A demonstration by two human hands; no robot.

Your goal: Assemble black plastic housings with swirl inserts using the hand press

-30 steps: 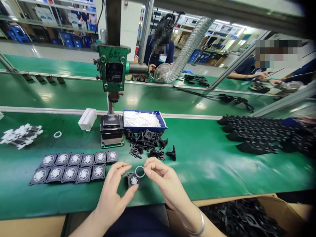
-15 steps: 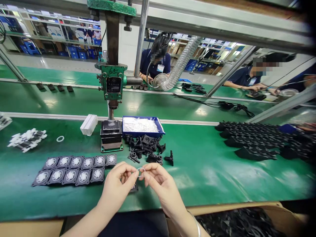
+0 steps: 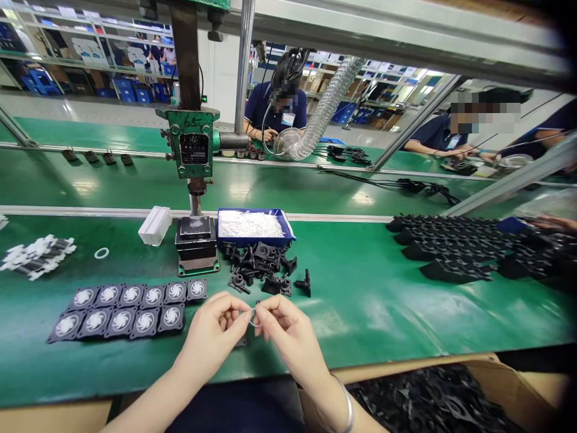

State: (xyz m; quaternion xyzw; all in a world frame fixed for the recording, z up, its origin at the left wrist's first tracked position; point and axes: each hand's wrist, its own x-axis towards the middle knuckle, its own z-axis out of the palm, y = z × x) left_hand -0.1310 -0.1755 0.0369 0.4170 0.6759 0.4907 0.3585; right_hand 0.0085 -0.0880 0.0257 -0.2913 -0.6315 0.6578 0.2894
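Pinching a pale ring (image 3: 255,325) from both sides, the left hand (image 3: 215,329) and right hand (image 3: 291,331) meet above the desk (image 3: 383,313), its front edge at six o'clock, room at three. The ring's visible arc bows toward six; its facing is mostly hidden.

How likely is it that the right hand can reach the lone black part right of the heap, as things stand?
Probably yes: bare green worktop lies between the right hand and the lone black part. That hand does pinch a pale ring, though, which might have to be released.
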